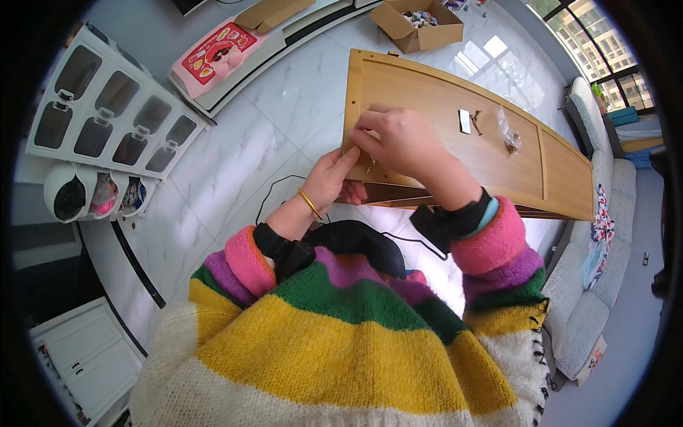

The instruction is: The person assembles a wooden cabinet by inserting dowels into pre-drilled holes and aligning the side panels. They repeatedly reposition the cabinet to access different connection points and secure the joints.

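A long wooden furniture panel (pixel 420 107) with a raised frame lies in front of me, its near left corner under my hands. My left hand (pixel 331 176) grips that corner, thumb by the top edge and fingers at the side and below. Over the same corner my right hand (pixel 395 135) is bent with its fingers pinched together; what they hold is hidden. Small metal hardware (pixel 371 164) shows on the frame just below the right hand. Farther along the panel lie a small white rectangular piece (pixel 464 121), some brown screws (pixel 476 123) and a clear plastic bag (pixel 506 131) with hardware.
An open cardboard box (pixel 417 27) stands on the tiled floor beyond the panel. At the left are a white storage unit (pixel 114 107) and a low cabinet bearing a pink-red toy case (pixel 220 55). A grey sofa (pixel 601 263) is on the right. A black cable (pixel 267 191) runs near my left arm.
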